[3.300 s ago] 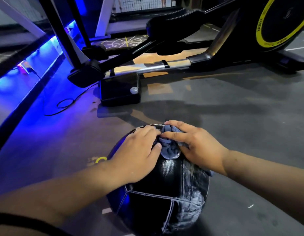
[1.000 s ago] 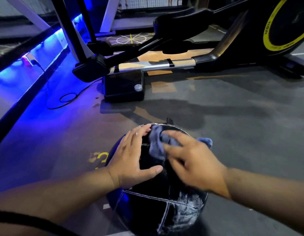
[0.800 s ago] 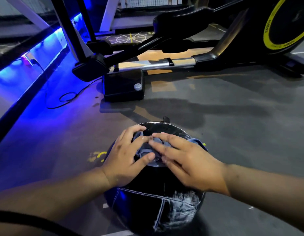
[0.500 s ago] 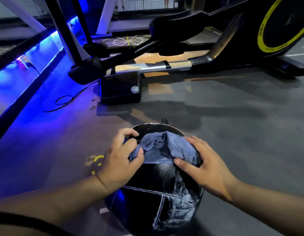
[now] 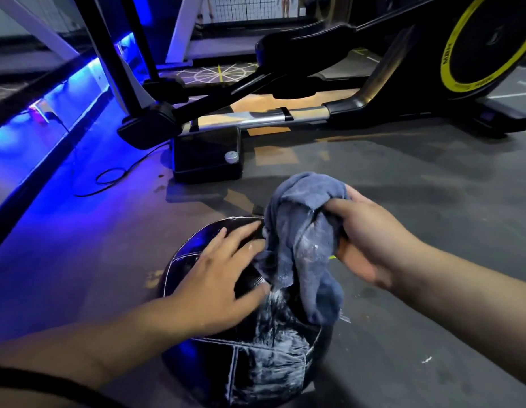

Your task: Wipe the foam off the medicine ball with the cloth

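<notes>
Medicine ball [image 5: 202, 372] sits on the floor [image 5: 108, 260] right below us, white foam [image 5: 273, 348] streaked across its near right panel, so that's the work left. Left hand [image 5: 217, 278] lies flat, fingers spread, on the clean-looking top. Right hand [image 5: 370, 240] clutches the bunched cloth [image 5: 303, 240], raised just beside the ball, tail dangling. Elliptical trainer [image 5: 285, 116] beyond.

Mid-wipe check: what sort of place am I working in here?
Most likely a gym. An elliptical trainer with a yellow-ringed flywheel stands just ahead, and the medicine ball sits on a dark floor with a painted wheel marking beyond.
</notes>
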A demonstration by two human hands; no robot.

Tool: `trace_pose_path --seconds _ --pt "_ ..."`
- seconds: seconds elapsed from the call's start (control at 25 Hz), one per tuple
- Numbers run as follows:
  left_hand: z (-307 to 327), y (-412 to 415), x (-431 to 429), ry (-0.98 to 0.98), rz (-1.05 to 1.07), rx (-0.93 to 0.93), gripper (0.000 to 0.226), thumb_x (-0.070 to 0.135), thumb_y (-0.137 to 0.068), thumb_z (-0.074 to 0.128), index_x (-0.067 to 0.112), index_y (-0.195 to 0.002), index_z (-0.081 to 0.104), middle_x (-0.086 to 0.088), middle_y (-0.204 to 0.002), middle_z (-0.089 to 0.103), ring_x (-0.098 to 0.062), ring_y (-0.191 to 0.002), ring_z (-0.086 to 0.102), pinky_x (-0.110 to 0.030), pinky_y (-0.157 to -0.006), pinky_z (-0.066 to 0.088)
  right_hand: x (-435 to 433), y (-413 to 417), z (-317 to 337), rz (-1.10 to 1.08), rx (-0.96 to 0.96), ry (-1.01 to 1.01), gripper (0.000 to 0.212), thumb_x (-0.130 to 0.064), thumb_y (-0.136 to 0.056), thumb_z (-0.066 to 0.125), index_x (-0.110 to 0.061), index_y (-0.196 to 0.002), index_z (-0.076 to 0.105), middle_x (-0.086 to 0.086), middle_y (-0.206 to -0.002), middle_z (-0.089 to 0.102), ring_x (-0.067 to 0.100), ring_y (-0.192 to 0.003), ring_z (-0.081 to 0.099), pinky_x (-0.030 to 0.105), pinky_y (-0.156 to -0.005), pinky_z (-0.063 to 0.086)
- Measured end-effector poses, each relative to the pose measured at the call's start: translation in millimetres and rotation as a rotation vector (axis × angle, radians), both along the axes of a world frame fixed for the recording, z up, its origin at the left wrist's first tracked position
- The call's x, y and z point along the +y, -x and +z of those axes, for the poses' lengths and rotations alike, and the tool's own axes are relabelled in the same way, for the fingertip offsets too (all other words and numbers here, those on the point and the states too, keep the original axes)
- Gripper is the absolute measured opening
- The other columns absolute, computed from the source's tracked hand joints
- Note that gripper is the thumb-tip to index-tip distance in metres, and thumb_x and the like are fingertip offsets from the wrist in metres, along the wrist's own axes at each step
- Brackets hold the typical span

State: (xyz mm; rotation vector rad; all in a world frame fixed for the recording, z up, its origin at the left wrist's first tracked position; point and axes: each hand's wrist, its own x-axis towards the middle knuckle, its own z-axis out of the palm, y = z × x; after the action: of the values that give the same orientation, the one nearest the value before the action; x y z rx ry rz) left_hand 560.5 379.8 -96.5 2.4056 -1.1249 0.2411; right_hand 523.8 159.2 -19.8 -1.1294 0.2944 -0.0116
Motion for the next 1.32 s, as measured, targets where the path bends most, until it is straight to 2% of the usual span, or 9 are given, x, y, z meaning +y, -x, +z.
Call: trace_pose_path --seconds 0.16,0.24,0.4,0.6,0.8,0.96,1.12,1.24,1.32 --pt "13.4 12.4 -5.2 0.007 0.026 0.12 0.104 0.084 -0.062 0.061 0.045 -0.145 0.011 0.016 -0.155 0.005 -0.004 -0.149 -0.001 -0.048 -0.123 0.009 11.0 5.0 28.8 0.216 -0.011 -0.437 0.039 -0.004 -0.09 0.038 0.0 -0.115 0.068 0.019 -0.108 0.07 0.029 -0.096 0.069 0.041 -0.09 0.057" --pt "19.9 18.0 -12.1 0.226 0.089 0.308 0.109 0.074 -0.055 0.075 0.042 -0.143 0.018 0.017 -0.146 0.025 0.002 -0.142 0.023 -0.026 -0.117 0.028 19.3 8.3 29.5 0.317 -0.027 -0.502 0.045 -0.007 -0.09 0.036 0.007 -0.126 0.059 0.026 -0.127 0.062 0.035 -0.117 0.061 0.047 -0.103 0.047" --pt "32.3 10.5 -19.6 0.479 0.271 0.309 0.041 0.016 -0.071 0.072 0.037 -0.096 0.047 0.019 -0.09 0.06 0.004 -0.08 0.056 -0.02 -0.071 0.045 26.5 4.2 11.8 0.18 -0.057 0.079 0.028 0.006 -0.095 0.044 0.001 -0.114 0.064 0.025 -0.109 0.07 0.027 -0.088 0.071 0.04 -0.076 0.061" --pt "82.4 -29.4 10.2 0.437 0.04 -0.101 0.044 -0.004 -0.068 0.06 0.012 -0.109 0.063 0.004 -0.11 0.06 -0.003 -0.103 0.057 -0.015 -0.09 0.042 1.2 4.3 -2.1 -0.015 -0.047 0.597 0.021 0.002 -0.078 0.065 -0.013 -0.087 0.053 0.012 -0.084 0.066 0.025 -0.063 0.066 0.043 -0.059 0.061" --pt "45.8 -43.1 36.5 -0.017 -0.22 0.018 0.032 0.016 -0.085 0.056 0.023 -0.113 0.07 0.009 -0.122 0.061 -0.005 -0.114 0.058 -0.028 -0.097 0.047 -13.7 11.4 -21.8 0.331 0.047 1.411 0.063 -0.034 -0.068 0.073 -0.035 -0.125 0.045 -0.003 -0.105 0.061 0.021 -0.094 0.063 0.025 -0.081 0.047" --pt "43.7 -39.5 26.4 0.184 -0.127 0.311 0.034 0.012 -0.074 0.068 0.023 -0.106 0.075 0.016 -0.109 0.068 0.0 -0.105 0.064 -0.018 -0.094 0.047 -3.2 8.6 -24.4 0.363 -0.188 1.28 0.075 -0.024 -0.082 0.07 -0.033 -0.148 0.035 -0.007 -0.134 0.047 0.006 -0.121 0.049 0.012 -0.101 0.033" --pt "45.6 -20.8 2.0 0.403 0.17 0.325 0.021 0.024 -0.062 0.074 0.027 -0.079 0.062 0.01 -0.087 0.067 -0.007 -0.077 0.065 -0.03 -0.071 0.054 28.1 6.3 -35.0 0.482 -0.264 1.101 0.087 -0.052 -0.078 0.071 -0.039 -0.152 0.026 -0.015 -0.149 0.029 -0.007 -0.139 0.025 0.016 -0.117 0.02" --pt "57.6 -24.3 13.9 -0.123 0.303 -0.054 0.05 0.067 -0.059 0.062 0.029 -0.09 0.054 0.01 -0.101 0.05 -0.013 -0.084 0.059 -0.032 -0.064 0.045 26.5 1.8 -53.4 0.422 -0.354 1.247 0.077 -0.057 -0.081 0.066 -0.038 -0.148 0.035 -0.01 -0.155 0.029 0.001 -0.145 0.022 0.026 -0.119 0.025" --pt "65.6 -27.4 23.7 -0.589 0.441 0.035 0.052 0.071 -0.067 0.059 0.028 -0.093 0.047 0.004 -0.1 0.054 -0.022 -0.084 0.061 -0.032 -0.062 0.044 19.0 -1.4 -56.9 0.348 -0.422 1.233 0.061 -0.038 -0.086 0.066 -0.034 -0.143 0.046 -0.01 -0.149 0.041 0.004 -0.141 0.032 0.025 -0.116 0.029"
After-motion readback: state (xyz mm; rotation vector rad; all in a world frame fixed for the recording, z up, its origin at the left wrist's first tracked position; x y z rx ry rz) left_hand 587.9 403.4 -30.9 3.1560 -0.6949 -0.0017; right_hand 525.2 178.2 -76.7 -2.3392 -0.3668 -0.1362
